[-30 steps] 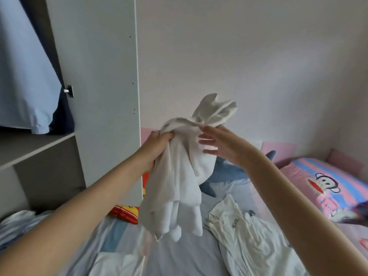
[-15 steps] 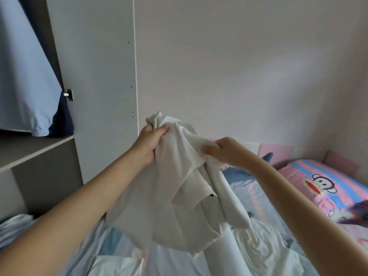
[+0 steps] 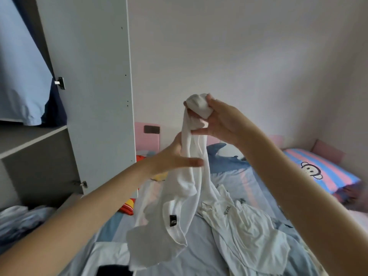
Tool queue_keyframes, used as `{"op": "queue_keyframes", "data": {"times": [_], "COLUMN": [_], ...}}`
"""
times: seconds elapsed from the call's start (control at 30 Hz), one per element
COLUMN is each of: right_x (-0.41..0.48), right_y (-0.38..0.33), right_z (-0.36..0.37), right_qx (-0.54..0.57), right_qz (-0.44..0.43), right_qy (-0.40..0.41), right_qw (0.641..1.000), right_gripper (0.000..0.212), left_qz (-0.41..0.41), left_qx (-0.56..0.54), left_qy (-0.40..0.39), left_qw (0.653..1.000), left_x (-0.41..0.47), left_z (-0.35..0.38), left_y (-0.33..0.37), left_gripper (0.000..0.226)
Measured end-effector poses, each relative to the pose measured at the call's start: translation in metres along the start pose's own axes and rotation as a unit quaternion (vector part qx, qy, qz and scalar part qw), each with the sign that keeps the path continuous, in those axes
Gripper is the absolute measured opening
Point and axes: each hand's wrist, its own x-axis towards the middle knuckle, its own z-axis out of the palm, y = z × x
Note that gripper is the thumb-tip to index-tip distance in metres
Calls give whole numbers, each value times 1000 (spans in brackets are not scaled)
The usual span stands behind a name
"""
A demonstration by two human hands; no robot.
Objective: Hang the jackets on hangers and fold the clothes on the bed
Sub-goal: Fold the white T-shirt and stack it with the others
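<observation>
A white shirt (image 3: 173, 222) with a small black label hangs in the air above the bed (image 3: 235, 180). My right hand (image 3: 217, 120) grips its bunched top end, raised at chest height. My left hand (image 3: 175, 156) is just below, fingers stretched out along the hanging cloth, thumb lying across its front. A second white garment (image 3: 245, 230) with dark lettering lies crumpled on the bed, right of the hanging shirt.
An open grey wardrobe (image 3: 89, 86) stands at the left with a light blue garment (image 3: 22, 76) hanging inside. A striped monkey pillow (image 3: 322, 172), a blue shark plush (image 3: 225, 156) and more clothes (image 3: 22, 220) lie on the bed.
My right hand has risen with one end of the shirt, which now hangs long. My left hand let go of its grip and stretched out lower against the cloth.
</observation>
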Motion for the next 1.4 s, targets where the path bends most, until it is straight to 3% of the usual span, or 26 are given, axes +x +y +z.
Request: {"op": "queue_keyframes", "data": {"times": [0.07,0.13,0.17,0.23,0.33,0.4,0.47,0.53,0.6,0.63,0.67,0.77,0.83,0.87,0.93,1.0,1.1,1.2,1.3,1.4], "right_x": [3,1,-1,-6,-12,-10,-12,-19,-20,-20,-19,-21,-23,-22,-20,-19,-18,-17,-22,-21], "right_y": [10,11,9,4,1,8,15,26,39,44,49,47,40,37,33,32,30,28,25,26], "right_z": [3,0,-5,-17,-33,-40,-40,-38,-31,-28,-23,-18,-19,-20,-21,-20,-24,-31,-33,-31], "right_qx": [9,70,94,113,87,30,-107,-350,-559,-610,-624,-564,-552,-544,-537,-512,-443,-454,-444,-498], "right_qz": [-7,-26,-44,-81,-109,-108,-117,-142,-152,-163,-170,-188,-179,-177,-176,-186,-219,-197,-176,-168], "right_qy": [10,35,45,66,124,173,186,96,-8,-18,-4,60,88,96,125,154,201,225,146,72], "right_qw": [1000,997,994,988,982,978,970,921,815,775,763,802,810,814,815,824,846,840,866,848], "right_gripper": [40,39,38,38,38,33,31,56,78,80,76,52,33,24,12,15,31,21,40,35], "left_qz": [-2,-60,-100,-151,-140,-127,-118,-108,-85,-71,-59,0,5,7,36,32,-12,2,-18,-19], "left_qx": [60,97,107,120,127,96,37,-38,-65,-59,-46,-23,-23,14,129,182,169,124,14,-42], "left_qy": [95,191,203,183,192,190,197,204,188,174,165,111,63,47,20,45,151,176,164,168], "left_qw": [994,975,968,964,963,969,973,972,976,980,983,994,998,999,991,982,974,977,986,985], "left_x": [1,-1,-4,-10,-12,-7,1,8,13,17,17,15,10,8,4,2,1,-2,-1,3], "left_z": [15,16,12,3,-3,-2,2,4,5,5,5,-1,-10,-13,-10,-3,-3,-7,-6,-5], "left_y": [-5,-16,-23,-33,-31,-21,-7,11,26,33,39,45,39,34,23,10,-1,2,9,16], "left_gripper": [68,31,12,17,34,34,29,30,32,32,31,11,47,67,84,68,29,36,27,34]}}
